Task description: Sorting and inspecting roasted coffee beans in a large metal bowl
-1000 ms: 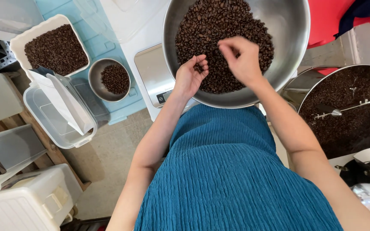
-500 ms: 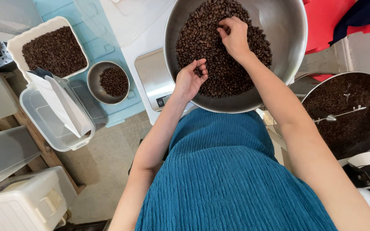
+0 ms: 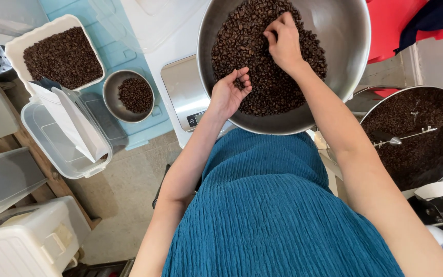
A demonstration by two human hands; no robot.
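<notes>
Over the big steel bowl (image 3: 344,46), both hands work the roasted coffee beans (image 3: 247,46): right hand (image 3: 283,43) pinches down into the heap, its grip closed on beans, likely picking out bad ones; left hand (image 3: 229,92) cups half-open at the near rim, a few beans in the palm. Beside it, a scale (image 3: 183,92) on the pale surface (image 3: 167,41), white tray (image 3: 14,43), small bowl (image 3: 113,92) and roaster drum (image 3: 416,133).

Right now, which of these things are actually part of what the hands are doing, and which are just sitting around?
In use:
- large steel bowl
- coffee beans in it
- left hand, cupped at the beans
- right hand, fingers in the beans

Lying about:
- white tray of beans
- small steel bowl
- scale
- clear plastic tub
- round roaster tray
</notes>
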